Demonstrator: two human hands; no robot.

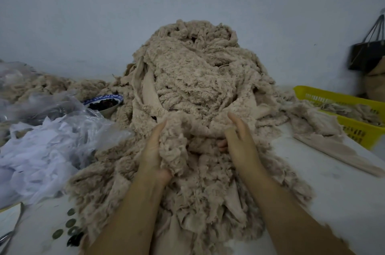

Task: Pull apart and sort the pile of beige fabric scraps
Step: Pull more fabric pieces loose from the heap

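- As two hands work the near face of the pile of beige fabric scraps (198,80), heaped on a white table (333,182), the left hand (154,150) clasps a fleecy clump (175,150) against its palm.
- The right hand (239,144) hooks curled fingers (222,144) under an adjoining fold (208,129).
- Done well, the step likely means drawing the hands apart low and steadily, so tangled strips do not topple the heap.
- A yellow basket (333,100), at right, holds scraps and looks a likely sorting spot.
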